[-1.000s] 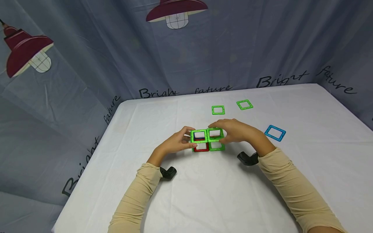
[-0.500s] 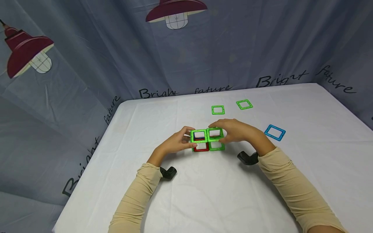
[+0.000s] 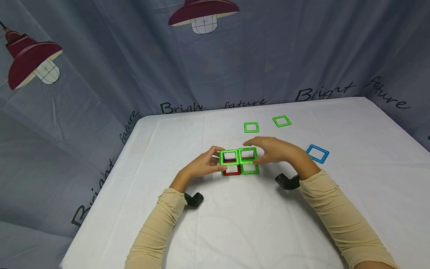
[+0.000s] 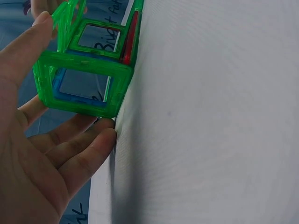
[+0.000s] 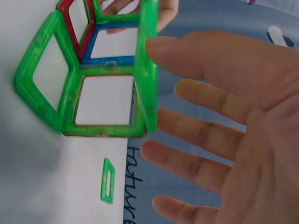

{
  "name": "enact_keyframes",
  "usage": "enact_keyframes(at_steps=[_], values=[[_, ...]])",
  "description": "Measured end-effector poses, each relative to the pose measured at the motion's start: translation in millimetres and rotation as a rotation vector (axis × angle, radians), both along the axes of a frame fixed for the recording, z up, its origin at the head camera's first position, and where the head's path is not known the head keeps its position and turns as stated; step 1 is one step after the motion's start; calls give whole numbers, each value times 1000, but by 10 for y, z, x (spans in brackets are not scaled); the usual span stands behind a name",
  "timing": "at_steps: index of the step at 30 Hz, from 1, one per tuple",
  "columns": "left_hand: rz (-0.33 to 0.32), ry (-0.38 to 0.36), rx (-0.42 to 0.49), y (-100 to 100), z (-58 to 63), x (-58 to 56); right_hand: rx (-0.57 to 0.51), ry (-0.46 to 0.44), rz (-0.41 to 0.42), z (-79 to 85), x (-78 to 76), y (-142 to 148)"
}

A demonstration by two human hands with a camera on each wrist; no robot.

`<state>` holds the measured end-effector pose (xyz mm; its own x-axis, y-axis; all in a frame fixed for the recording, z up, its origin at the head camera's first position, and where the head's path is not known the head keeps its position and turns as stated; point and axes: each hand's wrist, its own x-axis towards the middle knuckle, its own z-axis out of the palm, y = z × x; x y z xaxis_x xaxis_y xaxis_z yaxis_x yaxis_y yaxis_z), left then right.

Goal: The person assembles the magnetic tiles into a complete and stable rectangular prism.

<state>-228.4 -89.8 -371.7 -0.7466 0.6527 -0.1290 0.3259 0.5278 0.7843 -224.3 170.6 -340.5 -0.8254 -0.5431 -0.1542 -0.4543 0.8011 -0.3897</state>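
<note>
A small box-like build of magnetic tiles (image 3: 230, 163) stands mid-table, with green tiles on top and red, blue and green ones below. My left hand (image 3: 199, 164) grips its left end, thumb at the top front edge and fingers behind; in the left wrist view the green end tile (image 4: 84, 60) sits between thumb and fingers. At the other end, my right hand (image 3: 277, 150) is spread wide around the right top tile. In the right wrist view its thumb (image 5: 182, 51) is at the upright-looking green tile (image 5: 147, 70), and the other fingers are straight and apart from the build.
Two loose green tiles, one square-on (image 3: 251, 131) and one turned (image 3: 284, 124), lie behind the build. A loose blue tile (image 3: 324, 157) lies right of the right hand. Black wrist devices (image 3: 194, 200) sit under both wrists. A grey printed curtain (image 3: 215, 67) hangs behind the white table.
My right hand has loosened and moved slightly right, its fingers coming away from the right top tile. The left hand and the tile build look unmoved.
</note>
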Motion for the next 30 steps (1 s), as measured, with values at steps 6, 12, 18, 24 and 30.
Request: enact_keyframes(at_steps=[6, 12, 18, 24, 30], values=[[-2, -1, -2, 2, -5, 0, -17, -11, -20, 2, -21, 88], [7, 4, -1, -23, -280, -178, 1, -36, -25, 9, -49, 161], [27, 16, 11, -35, -350, -208, 25, -54, -54, 9, -73, 237], [36, 24, 18, -36, -346, -194, 68, -85, -121, 14, -106, 340], [38, 34, 11, -38, -341, -189, 66, -90, -189, 10, -148, 526]])
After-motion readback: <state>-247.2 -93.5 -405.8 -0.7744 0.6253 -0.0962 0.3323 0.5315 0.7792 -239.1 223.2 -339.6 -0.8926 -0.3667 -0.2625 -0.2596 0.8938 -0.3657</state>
